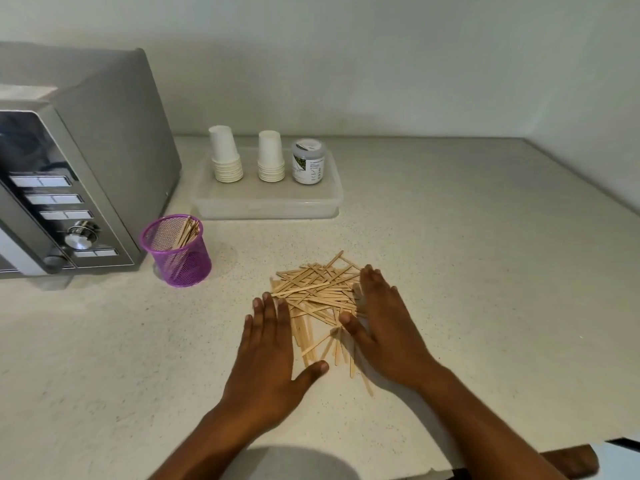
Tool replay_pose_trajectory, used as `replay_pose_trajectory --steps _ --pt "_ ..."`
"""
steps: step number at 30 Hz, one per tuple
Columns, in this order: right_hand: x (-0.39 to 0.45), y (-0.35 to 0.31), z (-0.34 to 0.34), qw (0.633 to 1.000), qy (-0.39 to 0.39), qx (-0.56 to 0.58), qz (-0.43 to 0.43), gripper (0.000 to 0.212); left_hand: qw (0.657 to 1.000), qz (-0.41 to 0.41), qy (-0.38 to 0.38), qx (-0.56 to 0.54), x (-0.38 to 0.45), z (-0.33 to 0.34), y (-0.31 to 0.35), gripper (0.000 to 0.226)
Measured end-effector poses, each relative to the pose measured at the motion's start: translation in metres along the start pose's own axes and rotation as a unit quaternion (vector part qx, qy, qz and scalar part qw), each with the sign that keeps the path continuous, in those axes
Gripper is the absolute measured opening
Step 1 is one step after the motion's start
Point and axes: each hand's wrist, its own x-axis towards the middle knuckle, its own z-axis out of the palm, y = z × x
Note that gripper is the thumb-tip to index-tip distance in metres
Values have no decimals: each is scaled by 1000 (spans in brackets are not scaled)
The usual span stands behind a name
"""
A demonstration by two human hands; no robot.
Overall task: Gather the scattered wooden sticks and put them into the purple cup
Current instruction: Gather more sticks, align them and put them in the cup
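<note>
A loose pile of pale wooden sticks [317, 292] lies on the speckled counter in front of me. My left hand [272, 344] lies flat with straight fingers against the pile's left side. My right hand [382, 320] lies flat with straight fingers along the pile's right side, covering some sticks. A few sticks trail toward me between the two hands. The purple mesh cup [178, 251] stands upright to the left of the pile, beside the microwave, with several sticks leaning inside it.
A silver microwave [65, 174] fills the left side. Behind the pile a clear lidded box [266, 202] carries two stacks of white paper cups [227, 159] and a small jar [308, 161]. The counter's front edge runs near my forearms.
</note>
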Motion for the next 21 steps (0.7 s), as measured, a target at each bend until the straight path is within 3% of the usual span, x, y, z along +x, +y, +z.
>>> replay_pose_trajectory --steps 2,4,7,13,17,21 --pt "-4 23 -17 998 -64 9 -7 119 1000 -14 14 -4 -2 -4 -10 118" --pt "-8 43 -25 989 -135 -58 -3 142 999 -29 18 -4 -2 -8 -17 119" --pt "-5 50 -21 985 -140 -99 -14 152 999 -36 15 9 4 -10 -19 120" --pt "21 17 -2 986 -126 -104 -29 145 999 -32 1 -3 16 -11 0 112" --pt "37 11 1 993 -86 -81 -22 114 997 -49 4 -65 10 -12 7 108" --pt "56 21 -10 996 -33 -58 61 102 991 -85 42 -95 -4 -17 9 100"
